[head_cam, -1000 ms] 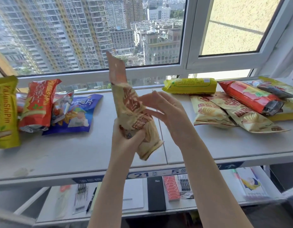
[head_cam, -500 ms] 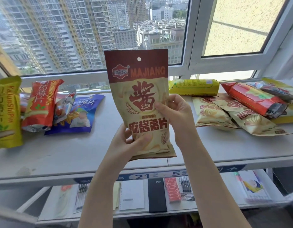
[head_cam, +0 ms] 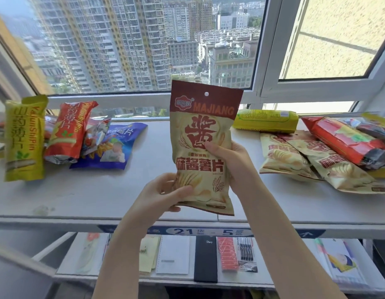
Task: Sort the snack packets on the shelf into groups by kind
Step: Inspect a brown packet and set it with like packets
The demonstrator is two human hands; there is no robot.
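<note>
MAJIANG crisp packet (head_cam: 203,147), beige with a dark red top band, is held upright above the front middle of the shelf (head_cam: 83,197), its printed face turned toward the camera. Its lower left corner is gripped by the left hand (head_cam: 160,194), the thumb curled over the front of the packet. Its right edge is grasped at mid-height by the right hand (head_cam: 229,155), whose thumb is pressed on the front while the fingers are hidden behind.

To the right, two more beige MAJIANG packets (head_cam: 306,162) are laid flat on the shelf, overlapping each other. A red packet (head_cam: 347,141) is rested partly on top of them, with further packets seen at the far right edge, too cropped to be named. A yellow-green packet (head_cam: 266,121) is laid on its side behind them, near the window frame (head_cam: 267,61).

To the left, a blue packet (head_cam: 117,145) is laid flat, a small silver-and-red packet (head_cam: 95,137) is propped on it, and an orange-red packet (head_cam: 69,130) is leaned beside that. A tall yellow packet (head_cam: 25,139) marked YaJunShiPin is placed at the far left.

A blue label strip (head_cam: 209,230) reading 21 and 5 is fixed to the shelf's front edge. On the lower shelf (head_cam: 66,272), a black Diary notebook (head_cam: 205,258), a white notepad (head_cam: 173,254) and a pack of pens (head_cam: 244,249) are laid out.
</note>
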